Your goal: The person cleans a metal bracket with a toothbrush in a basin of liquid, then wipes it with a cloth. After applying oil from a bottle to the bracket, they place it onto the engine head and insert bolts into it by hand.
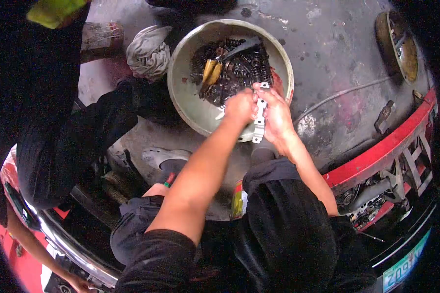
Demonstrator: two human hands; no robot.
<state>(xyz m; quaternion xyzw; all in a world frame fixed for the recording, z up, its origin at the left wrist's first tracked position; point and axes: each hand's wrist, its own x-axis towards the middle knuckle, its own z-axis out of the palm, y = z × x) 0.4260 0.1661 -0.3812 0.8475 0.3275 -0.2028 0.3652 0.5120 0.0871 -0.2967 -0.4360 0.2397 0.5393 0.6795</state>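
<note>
Over the near rim of a round basin (177, 100), both my hands are together at a long silver metal bracket (259, 119) with holes along it. My right hand (278, 119) is closed on the bracket, which lies along its palm and fingers. My left hand (240, 106) is closed in a fist against the bracket's far half; what it grips, if anything, is hidden. Dark coil springs (256, 61) and other dark metal parts lie in the basin in shallow liquid. Among them are a yellow piece (211, 72) and a grey tool-like handle (244, 48).
A crumpled grey cloth (149, 52) lies left of the basin. Another person's dark-clothed leg (107, 117) is close on the left. A red car bumper (376, 146) curves along the right, and a round container (403, 46) stands at the upper right. Another person's hand (80, 283) shows at the lower left.
</note>
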